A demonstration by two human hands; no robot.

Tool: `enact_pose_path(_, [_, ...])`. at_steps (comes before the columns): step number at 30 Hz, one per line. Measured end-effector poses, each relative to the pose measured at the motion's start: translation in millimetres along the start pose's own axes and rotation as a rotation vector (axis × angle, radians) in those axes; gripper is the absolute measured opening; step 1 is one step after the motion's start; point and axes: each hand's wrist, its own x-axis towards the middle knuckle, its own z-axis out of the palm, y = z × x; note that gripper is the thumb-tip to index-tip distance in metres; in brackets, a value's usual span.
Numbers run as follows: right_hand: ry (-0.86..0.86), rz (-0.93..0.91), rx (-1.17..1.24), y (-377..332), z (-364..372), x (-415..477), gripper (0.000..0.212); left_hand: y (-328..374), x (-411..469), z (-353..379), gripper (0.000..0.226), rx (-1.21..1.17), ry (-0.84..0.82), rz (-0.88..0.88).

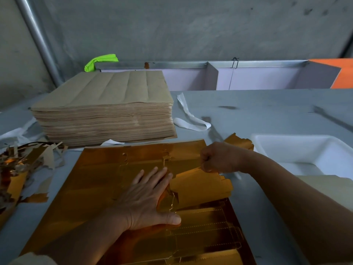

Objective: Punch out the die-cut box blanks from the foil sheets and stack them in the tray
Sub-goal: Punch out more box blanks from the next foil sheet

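A gold foil sheet [99, 188] with die-cut outlines lies flat on the grey table in front of me. My left hand [147, 197] presses flat on its middle, fingers spread. My right hand [219, 157] pinches the top edge of a gold box blank [202, 188] that is partly torn free and lifted at the sheet's right side. A white tray [305, 148] sits at the right, with a pale blank [328, 186] lying at its near end.
A tall stack of sheets, brown side up [107, 109], stands behind the foil sheet. Foil and paper scraps [21, 169] pile up at the left. A gold offcut [238, 142] and white paper strips [191, 119] lie near the tray.
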Motion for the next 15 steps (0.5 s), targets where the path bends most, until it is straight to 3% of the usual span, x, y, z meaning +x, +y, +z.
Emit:
enact_pose_path(6, [0.020,0.027,0.026,2.2,-2.1,1.2,0.016,1.1,-1.3,-2.1,0.118,-0.006,-0.009,0.006])
enact_pose_path(15, [0.188,0.116,0.141,16.9,-7.3,6.9,0.009,-0.1,-2.6,-0.4,0.111,-0.010,-0.004,0.014])
